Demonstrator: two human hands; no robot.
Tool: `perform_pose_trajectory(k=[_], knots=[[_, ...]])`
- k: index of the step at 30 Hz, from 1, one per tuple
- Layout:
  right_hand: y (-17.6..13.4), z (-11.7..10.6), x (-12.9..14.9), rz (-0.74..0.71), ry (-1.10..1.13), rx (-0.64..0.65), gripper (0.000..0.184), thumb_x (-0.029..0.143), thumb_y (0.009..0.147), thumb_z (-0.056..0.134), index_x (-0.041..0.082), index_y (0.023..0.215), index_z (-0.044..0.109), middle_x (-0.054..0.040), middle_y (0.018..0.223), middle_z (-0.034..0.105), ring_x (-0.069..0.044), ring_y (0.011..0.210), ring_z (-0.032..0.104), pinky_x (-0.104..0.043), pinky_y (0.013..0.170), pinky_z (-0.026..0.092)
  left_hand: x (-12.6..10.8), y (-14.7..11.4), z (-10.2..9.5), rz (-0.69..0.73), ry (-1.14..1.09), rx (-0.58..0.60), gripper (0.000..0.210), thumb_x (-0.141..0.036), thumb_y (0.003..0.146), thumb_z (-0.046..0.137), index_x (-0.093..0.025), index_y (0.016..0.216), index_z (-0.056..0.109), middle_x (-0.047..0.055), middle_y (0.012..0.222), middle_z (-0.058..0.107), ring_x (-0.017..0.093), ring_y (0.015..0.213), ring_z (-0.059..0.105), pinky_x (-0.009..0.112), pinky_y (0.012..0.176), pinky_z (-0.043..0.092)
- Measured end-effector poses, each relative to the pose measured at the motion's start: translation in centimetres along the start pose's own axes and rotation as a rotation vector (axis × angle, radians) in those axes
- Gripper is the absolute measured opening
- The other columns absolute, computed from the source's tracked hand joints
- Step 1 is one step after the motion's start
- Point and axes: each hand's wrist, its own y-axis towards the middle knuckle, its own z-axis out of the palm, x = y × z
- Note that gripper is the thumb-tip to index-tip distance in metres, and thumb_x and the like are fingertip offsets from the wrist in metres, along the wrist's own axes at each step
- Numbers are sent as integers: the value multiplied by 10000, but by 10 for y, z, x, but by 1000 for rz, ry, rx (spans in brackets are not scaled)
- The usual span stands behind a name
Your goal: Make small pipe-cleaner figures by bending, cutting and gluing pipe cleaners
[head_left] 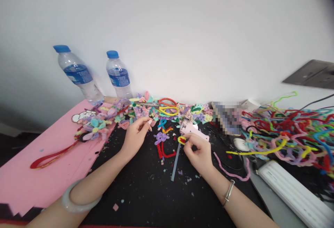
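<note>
My right hand (199, 151) pinches a small yellow pipe cleaner loop (180, 138) with red inside it. A translucent glue stick (175, 163) lies on the black mat just below that loop. Behind my right hand rests a pink glue gun (194, 130). My left hand (136, 135) is closed, thumb and fingertips together; anything between them is too small to make out. Between the hands lie a purple pipe cleaner flower (161, 137), a blue twisted loop (162, 123) and bent red pipe cleaner pieces (167, 154).
Scissors with red and yellow handles (168, 111) lie on fluffy flowers along the wall. Two water bottles (118, 76) stand at the back left. A pink board (60, 144) holds a flower bunch and red strap. Tangled pipe cleaners (292, 130) and a white power strip (292, 189) occupy the right.
</note>
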Motion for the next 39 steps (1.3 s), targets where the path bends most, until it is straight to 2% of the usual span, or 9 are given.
perform_pose_trajectory(k=[6, 13, 17, 23, 26, 29, 33, 36, 39], knots=[[2, -3, -2, 20, 42, -57, 244, 108, 743, 452, 200, 524, 394, -60, 807, 663, -178, 752, 607, -292, 674, 441, -2, 5, -3, 8, -18, -74, 308, -410, 830, 488, -164, 991, 579, 12, 755, 585, 119, 602, 487, 208, 528, 364], [2, -3, -2, 34, 39, -43, 257, 126, 767, 448, 195, 525, 394, -47, 788, 658, -151, 662, 575, -260, 598, 416, -11, -4, -1, 239, 195, 502, 322, -386, 807, 524, -154, 601, 610, 7, 615, 498, 113, 576, 442, 219, 547, 345], [2, -3, -4, 55, 34, -37, 251, 122, 774, 444, 188, 533, 428, -41, 794, 652, -141, 639, 551, -251, 575, 395, -8, -4, -1, 147, -65, 521, 363, -355, 805, 542, -155, 506, 488, -2, 656, 478, 104, 613, 446, 245, 668, 403], [1, 1, -6, 96, 71, 30, 264, 141, 787, 438, 186, 528, 409, -48, 809, 647, -123, 581, 510, -245, 531, 378, -11, -8, 2, -148, -675, 571, 202, -368, 765, 590, -170, 782, 626, 95, 1124, 589, 246, 1132, 483, 383, 942, 379], [-1, 3, -5, 103, 93, 82, 249, 147, 785, 443, 179, 538, 436, -49, 816, 644, -113, 553, 490, -239, 500, 362, -13, -13, 2, -241, -761, 640, 257, -402, 774, 574, -170, 663, 574, 92, 817, 661, 252, 1035, 558, 408, 923, 402], [-2, 2, -6, 118, 91, 68, 250, 152, 785, 441, 174, 536, 461, -46, 792, 640, -107, 525, 478, -239, 488, 357, -15, -15, 0, -328, -731, 693, 380, -418, 796, 528, -187, 520, 407, -18, 408, 414, 163, 547, 576, 366, 738, 486], [0, -2, -5, 123, 109, -14, 251, 140, 779, 456, 178, 531, 465, -53, 818, 646, -138, 625, 547, -257, 566, 406, -12, -9, 0, -329, -736, 496, 332, -400, 829, 451, -189, 589, 359, -96, 423, 223, 44, 321, 207, 252, 493, 417], [2, -4, -3, 77, 150, -49, 256, 107, 756, 475, 184, 517, 429, -58, 861, 654, -168, 757, 592, -287, 677, 433, -6, -2, 0, -176, -508, 165, 240, -323, 833, 489, -176, 654, 429, -84, 470, 259, 55, 384, 254, 194, 461, 326], [3, -4, -1, 48, 211, -34, 279, 79, 743, 475, 191, 513, 364, -60, 904, 657, -181, 845, 603, -310, 766, 433, -2, 1, 0, -28, -215, 24, 154, -303, 830, 509, -175, 745, 515, -47, 582, 414, 91, 541, 433, 211, 553, 373]])
